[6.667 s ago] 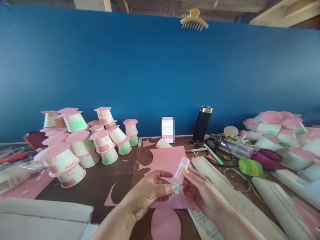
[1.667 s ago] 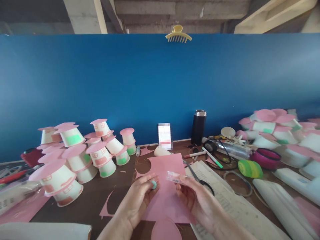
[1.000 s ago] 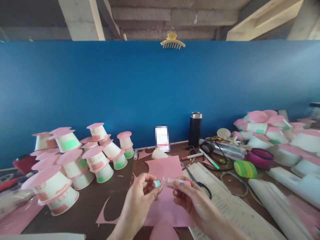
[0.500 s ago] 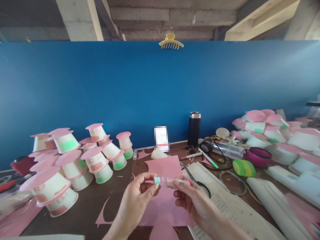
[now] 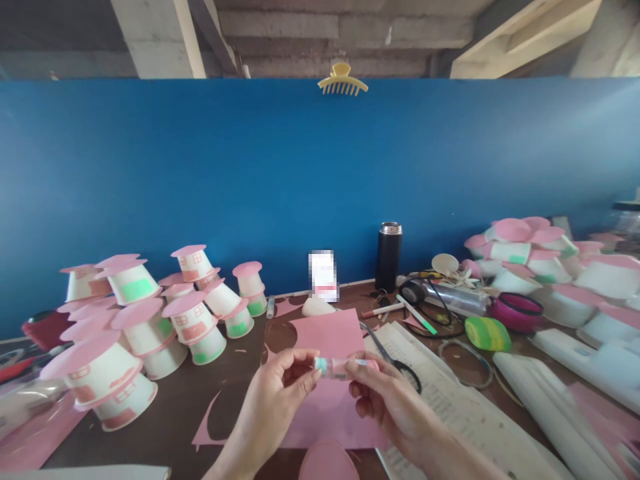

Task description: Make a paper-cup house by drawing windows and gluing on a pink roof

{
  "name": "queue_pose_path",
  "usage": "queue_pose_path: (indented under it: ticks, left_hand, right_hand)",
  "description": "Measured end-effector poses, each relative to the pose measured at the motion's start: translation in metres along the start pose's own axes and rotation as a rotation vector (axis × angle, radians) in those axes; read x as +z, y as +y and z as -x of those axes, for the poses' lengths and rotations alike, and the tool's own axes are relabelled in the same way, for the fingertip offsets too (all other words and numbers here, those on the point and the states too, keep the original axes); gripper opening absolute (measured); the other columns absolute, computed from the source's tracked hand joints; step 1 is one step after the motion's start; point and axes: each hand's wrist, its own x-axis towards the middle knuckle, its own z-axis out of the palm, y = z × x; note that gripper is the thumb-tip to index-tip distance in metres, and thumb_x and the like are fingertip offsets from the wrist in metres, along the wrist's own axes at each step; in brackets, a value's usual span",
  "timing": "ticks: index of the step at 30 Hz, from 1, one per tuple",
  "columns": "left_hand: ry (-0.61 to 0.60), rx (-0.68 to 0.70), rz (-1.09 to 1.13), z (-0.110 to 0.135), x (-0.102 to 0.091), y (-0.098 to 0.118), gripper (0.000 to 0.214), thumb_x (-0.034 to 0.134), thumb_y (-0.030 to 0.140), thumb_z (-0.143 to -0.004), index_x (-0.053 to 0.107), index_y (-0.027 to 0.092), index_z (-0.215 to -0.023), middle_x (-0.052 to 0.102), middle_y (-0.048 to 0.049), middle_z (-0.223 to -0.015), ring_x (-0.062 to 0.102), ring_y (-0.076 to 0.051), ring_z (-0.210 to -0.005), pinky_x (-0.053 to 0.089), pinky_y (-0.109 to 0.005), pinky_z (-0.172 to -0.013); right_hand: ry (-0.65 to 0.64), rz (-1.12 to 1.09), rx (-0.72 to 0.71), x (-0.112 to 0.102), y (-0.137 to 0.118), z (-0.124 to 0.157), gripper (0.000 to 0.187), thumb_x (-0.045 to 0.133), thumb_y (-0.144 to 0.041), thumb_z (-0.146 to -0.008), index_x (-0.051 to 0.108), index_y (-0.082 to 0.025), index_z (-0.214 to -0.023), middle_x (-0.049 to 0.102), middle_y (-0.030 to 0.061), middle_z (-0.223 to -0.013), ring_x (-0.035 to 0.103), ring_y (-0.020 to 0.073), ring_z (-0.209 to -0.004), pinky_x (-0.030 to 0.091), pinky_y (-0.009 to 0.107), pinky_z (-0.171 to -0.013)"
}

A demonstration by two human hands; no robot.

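Over the pink paper sheet (image 5: 327, 333), my two hands meet at a small glue stick (image 5: 340, 368) with a clear, pinkish tube. My left hand (image 5: 275, 400) pinches its teal cap (image 5: 321, 365) between thumb and fingertips. The tube lies level in the fingers of my right hand (image 5: 385, 397), its pink end showing past them. Cap and tube now touch, end to end; how far the cap sits over the tube I cannot tell. Below the hands, a round pink paper piece (image 5: 329, 463) lies at the near edge.
Stacked paper cups with pink tops (image 5: 190, 327) crowd the left side; more cups (image 5: 550, 267) are piled at the right. A black flask (image 5: 389, 259) stands by the blue partition (image 5: 250, 167). Scissors (image 5: 407, 375), markers (image 5: 417, 315) and printed sheets (image 5: 445, 400) lie right of the pink sheet.
The teal cap and the tube were apart with a gap between them. They have come together, my left hand having shifted slightly right.
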Motion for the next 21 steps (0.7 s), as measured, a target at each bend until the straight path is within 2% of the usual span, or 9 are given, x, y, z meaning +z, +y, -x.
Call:
queue_pose_path:
  ticks: [6, 10, 15, 21]
  left_hand:
    - [-0.012, 0.0, -0.021, 0.0001, -0.0021, 0.0062, 0.032, 0.074, 0.041, -0.073, 0.073, 0.021, -0.098, 0.075, -0.0044, -0.091, 0.067, -0.02, -0.086, 0.052, -0.03, -0.08]
    - [0.002, 0.087, -0.071, 0.0, -0.0023, 0.0069, 0.027, 0.073, 0.038, -0.074, 0.074, 0.024, -0.097, 0.072, -0.0038, -0.1, 0.066, -0.02, -0.092, 0.053, -0.028, -0.08]
    - [0.019, 0.131, -0.12, 0.0025, -0.0017, 0.0074, 0.023, 0.072, 0.036, -0.076, 0.075, 0.026, -0.096, 0.071, -0.0021, -0.099, 0.066, -0.019, -0.092, 0.053, -0.026, -0.081]
    - [0.065, 0.085, -0.001, 0.0034, 0.0019, 0.0029, 0.038, 0.073, 0.036, -0.075, 0.068, 0.024, -0.111, 0.073, -0.0038, -0.098, 0.069, -0.02, -0.091, 0.054, -0.03, -0.084]
  right_hand:
    - [-0.052, -0.001, 0.011, 0.0005, -0.0022, 0.0002, 0.029, 0.081, -0.036, -0.073, 0.063, -0.016, -0.081, 0.061, -0.0022, -0.069, 0.052, 0.0073, -0.059, 0.04, 0.016, -0.044]
    - [-0.073, -0.015, 0.016, 0.0003, -0.0006, -0.001, 0.029, 0.08, -0.036, -0.074, 0.06, -0.017, -0.08, 0.061, -0.0024, -0.07, 0.053, 0.0069, -0.058, 0.04, 0.015, -0.044]
    - [-0.101, -0.02, 0.036, -0.0011, 0.0007, -0.0005, 0.029, 0.08, -0.037, -0.075, 0.059, -0.016, -0.078, 0.061, -0.0012, -0.071, 0.052, 0.0065, -0.056, 0.04, 0.015, -0.043]
    - [-0.104, -0.035, 0.044, -0.0007, 0.0006, -0.0009, 0.027, 0.08, -0.035, -0.076, 0.063, -0.014, -0.077, 0.056, -0.0026, -0.067, 0.05, 0.0052, -0.055, 0.04, 0.013, -0.042]
